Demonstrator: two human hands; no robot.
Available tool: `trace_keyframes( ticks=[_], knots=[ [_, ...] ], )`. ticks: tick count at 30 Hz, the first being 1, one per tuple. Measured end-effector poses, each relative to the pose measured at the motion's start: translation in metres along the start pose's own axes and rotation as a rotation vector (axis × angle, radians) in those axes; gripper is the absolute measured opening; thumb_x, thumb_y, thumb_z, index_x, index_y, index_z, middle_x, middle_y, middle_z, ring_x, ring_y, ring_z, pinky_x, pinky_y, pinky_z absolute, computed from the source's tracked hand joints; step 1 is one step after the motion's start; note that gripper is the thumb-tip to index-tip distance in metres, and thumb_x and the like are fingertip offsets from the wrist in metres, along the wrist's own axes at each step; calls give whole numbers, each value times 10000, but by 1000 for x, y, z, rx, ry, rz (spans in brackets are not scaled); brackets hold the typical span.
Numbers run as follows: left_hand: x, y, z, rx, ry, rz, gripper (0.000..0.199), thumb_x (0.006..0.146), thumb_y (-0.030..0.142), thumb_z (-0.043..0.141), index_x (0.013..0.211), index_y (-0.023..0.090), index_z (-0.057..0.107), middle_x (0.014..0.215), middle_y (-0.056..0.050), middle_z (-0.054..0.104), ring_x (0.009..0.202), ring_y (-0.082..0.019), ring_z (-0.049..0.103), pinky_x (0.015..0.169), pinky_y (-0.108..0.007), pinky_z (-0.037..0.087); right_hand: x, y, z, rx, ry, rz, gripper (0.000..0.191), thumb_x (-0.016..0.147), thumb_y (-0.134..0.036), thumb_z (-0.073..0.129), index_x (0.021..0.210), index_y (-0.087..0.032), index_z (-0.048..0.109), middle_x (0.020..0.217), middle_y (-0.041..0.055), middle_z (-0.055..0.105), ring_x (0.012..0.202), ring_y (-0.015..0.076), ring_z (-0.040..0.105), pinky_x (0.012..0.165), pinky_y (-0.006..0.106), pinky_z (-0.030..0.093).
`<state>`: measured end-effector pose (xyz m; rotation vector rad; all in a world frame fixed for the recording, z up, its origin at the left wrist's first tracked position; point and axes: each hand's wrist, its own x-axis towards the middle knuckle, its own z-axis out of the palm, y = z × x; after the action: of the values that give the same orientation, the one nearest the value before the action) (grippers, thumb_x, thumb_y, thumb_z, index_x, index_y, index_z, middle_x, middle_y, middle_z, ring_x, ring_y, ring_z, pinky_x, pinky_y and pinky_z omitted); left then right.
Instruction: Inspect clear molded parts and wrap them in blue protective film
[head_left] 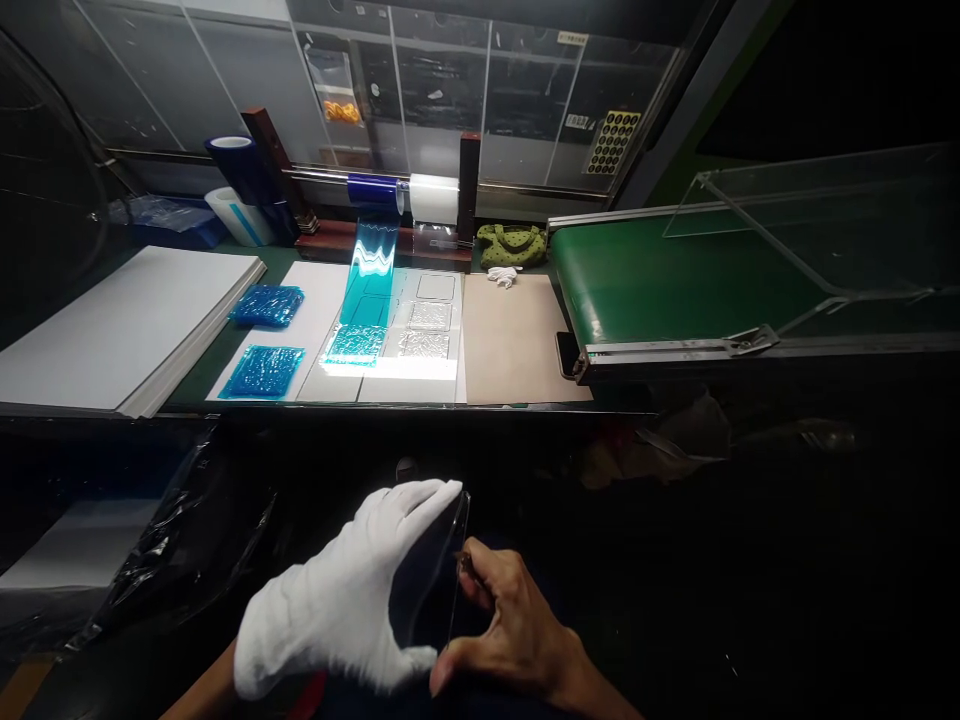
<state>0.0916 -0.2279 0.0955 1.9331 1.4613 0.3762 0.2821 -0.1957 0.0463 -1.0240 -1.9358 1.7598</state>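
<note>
Left hand (337, 590), white-gloved: fingers pressed together against a clear panel (429, 575), held tilted, well in front of the tabletop (196, 385). Right hand (510, 630), bare: fingers (480, 580) pinch a small dark item at the panel's edge. Blue film sheets (262, 372) lie ahead on the tabletop.

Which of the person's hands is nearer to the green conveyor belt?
Right. The bare right hand is nearer, in front of and to the left of the green conveyor belt. The white-gloved left hand lies farther left, beyond the right hand from the belt.
</note>
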Motion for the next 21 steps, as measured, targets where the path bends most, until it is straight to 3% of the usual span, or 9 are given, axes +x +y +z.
trace_keyframes(
  ticks=[11,15,18,21],
  knots=[
    [9,8,-10,46,49,1,1021,537,694,669,1385,241,326,1319,-124,447,1109,-358,519,885,-445,508,4,5,3,-9,-4,-61,663,519,-753,664,609,-200,309,556,-68,307,517,65,256,450,220,214],
    [7,-2,-4,99,101,-33,1070,540,663,681,1426,249,245,1338,-127,432,1136,-365,497,884,-448,503,9,4,3,-14,55,-92,661,487,-727,697,635,-208,316,572,-68,328,516,66,267,447,211,240],
    [5,-17,2,201,210,-95,1108,536,550,713,1450,253,161,1386,-117,376,1219,-364,417,977,-469,433,21,12,-12,-56,203,-106,648,456,-694,725,712,-215,373,624,-57,374,543,82,316,464,209,288],
    [4,-30,5,272,299,-204,1134,506,469,731,1451,247,144,1409,-105,346,1242,-351,387,1017,-464,390,58,34,-44,-93,323,-59,472,732,-648,530,878,-207,446,677,-34,424,567,108,396,512,221,358]
  ],
)
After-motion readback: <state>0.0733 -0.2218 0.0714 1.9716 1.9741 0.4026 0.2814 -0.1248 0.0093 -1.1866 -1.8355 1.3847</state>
